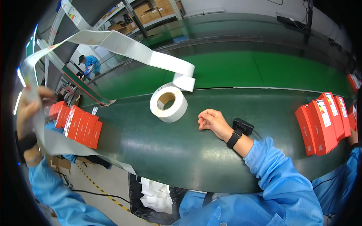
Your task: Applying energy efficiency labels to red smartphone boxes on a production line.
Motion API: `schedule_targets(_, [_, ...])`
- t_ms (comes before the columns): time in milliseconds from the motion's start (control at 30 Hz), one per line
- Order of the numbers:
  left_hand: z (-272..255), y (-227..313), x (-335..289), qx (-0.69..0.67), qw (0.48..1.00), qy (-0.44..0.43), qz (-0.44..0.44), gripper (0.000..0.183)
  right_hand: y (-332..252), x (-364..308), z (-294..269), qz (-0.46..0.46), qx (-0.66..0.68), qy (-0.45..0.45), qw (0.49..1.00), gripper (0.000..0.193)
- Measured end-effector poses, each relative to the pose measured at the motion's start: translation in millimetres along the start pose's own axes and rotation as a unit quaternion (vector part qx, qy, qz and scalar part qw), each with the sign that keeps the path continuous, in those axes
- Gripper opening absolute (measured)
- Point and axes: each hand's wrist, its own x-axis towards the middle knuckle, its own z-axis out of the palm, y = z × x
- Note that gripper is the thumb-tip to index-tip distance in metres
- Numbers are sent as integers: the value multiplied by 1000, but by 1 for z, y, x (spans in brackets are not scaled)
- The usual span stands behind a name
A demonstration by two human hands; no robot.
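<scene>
A roll of white labels [169, 113] with a brown core rests on the green conveyor table. Its long strip [132, 47] arcs up to the far left and comes down past my left hand, its tail hanging over the near edge. My left hand [30, 107], blurred by motion, is raised at the left with its fingers closed around the strip; part of the hand is behind it. My right hand [213, 122] is low over the table, right of the roll, fingers loosely curled and holding nothing. A black wristband [234, 138] with a small black box [243, 126] is on that wrist.
Red boxes [83, 126] stand in a row at the left, and more labelled red boxes [320, 124] at the right, beside another person's hand [353, 136]. A black bag [135, 192] with crumpled white strip [156, 197] hangs below the near edge. A person in blue [91, 64] is far off.
</scene>
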Motion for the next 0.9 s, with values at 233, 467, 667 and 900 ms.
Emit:
schedule_targets(233, [129,3,-120,-43,884,-403,234,27,3,-2,1,0,-1,6,1000,18])
schedule_targets(467, [181,-37,-202,-70,963,-234,-112,20,7,0,-6,11,77,-48,996,58])
schedule_targets(667, [177,-100,-257,-32,927,-120,-353,18,-4,1,2,-7,178,-17,984,77])
schedule_targets(900, [190,-173,-269,143,894,-109,-412,26,-48,-13,0,-70,217,-1,974,70])
